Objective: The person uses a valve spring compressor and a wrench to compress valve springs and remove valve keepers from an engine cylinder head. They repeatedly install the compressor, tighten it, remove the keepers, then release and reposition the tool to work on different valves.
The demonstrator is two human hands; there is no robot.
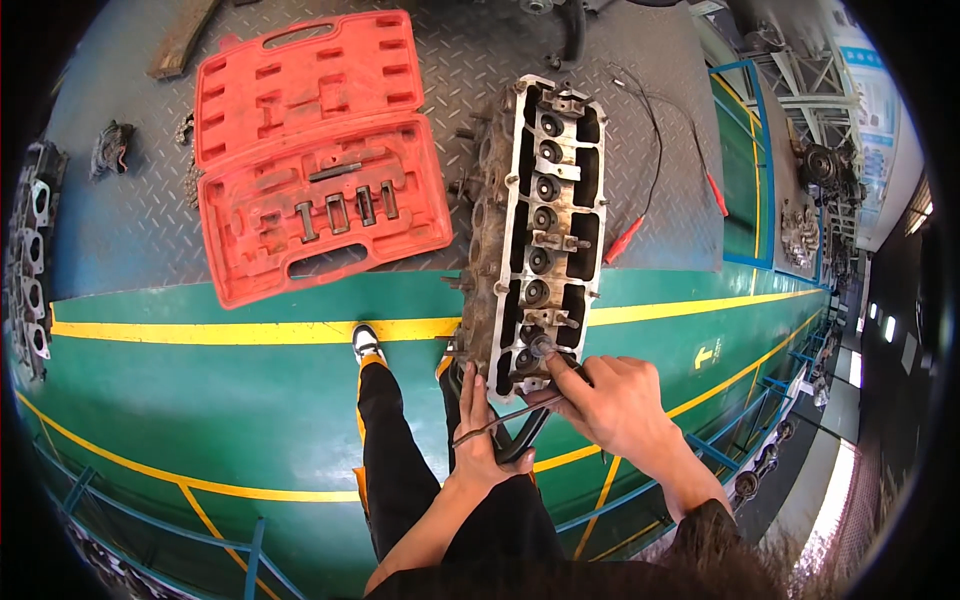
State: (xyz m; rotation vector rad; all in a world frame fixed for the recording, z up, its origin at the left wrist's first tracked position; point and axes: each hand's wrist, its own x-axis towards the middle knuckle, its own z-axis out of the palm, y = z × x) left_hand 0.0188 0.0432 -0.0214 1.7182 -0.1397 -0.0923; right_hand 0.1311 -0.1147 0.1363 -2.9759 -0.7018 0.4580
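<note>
A long metal engine cylinder head (508, 235) lies over the near edge of the bench, its row of valve wells facing up. At its near end is a black C-shaped clamp, which looks like a valve spring compressor (522, 432), with a thin rod across it. My right hand (625, 405) is closed around the clamp's upper part, its index finger and thumb by the round tip over the nearest well. My left hand (478, 445) is closed on the clamp's lower part, fingers along the head's near left corner and thumb against the frame. Its palm side is hidden.
A red tool case (320, 275) lies unfolded on the tread-plate bench (660, 245), with several metal pieces in its slots. Black leads with red grips (625, 240) lie to the right. Another cylinder head (38, 260) is at the far left. A blue frame (765, 170) stands at right.
</note>
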